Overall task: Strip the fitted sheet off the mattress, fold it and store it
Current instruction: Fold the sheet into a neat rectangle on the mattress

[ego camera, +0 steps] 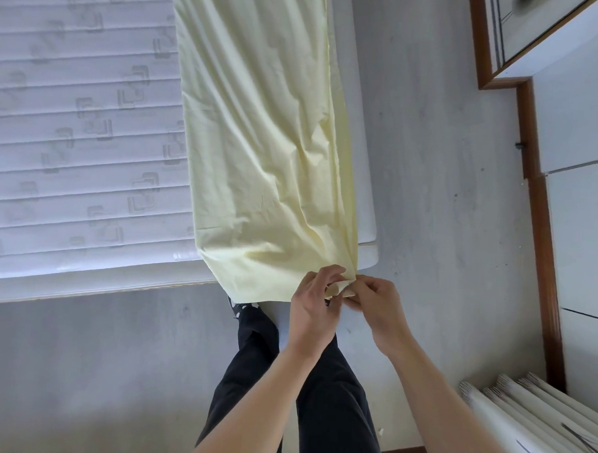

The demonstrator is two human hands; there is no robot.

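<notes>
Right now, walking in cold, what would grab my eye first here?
The long pale yellow sheet, folded into a strip along the right edge of the bare quilted mattress. At its near end, the left hand and right hand pinch one bunched corner together. White rolled tubes lie on the floor at lower right.

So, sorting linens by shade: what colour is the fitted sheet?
Pale yellow, plain; head view shows the fitted sheet.

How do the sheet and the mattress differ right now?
The sheet is pale yellow and wrinkled; the mattress is white and quilted. The sheet lies as a narrow strip, the mattress spreads wide. The left hand and right hand pinch the sheet's near corner, not the mattress.
</notes>
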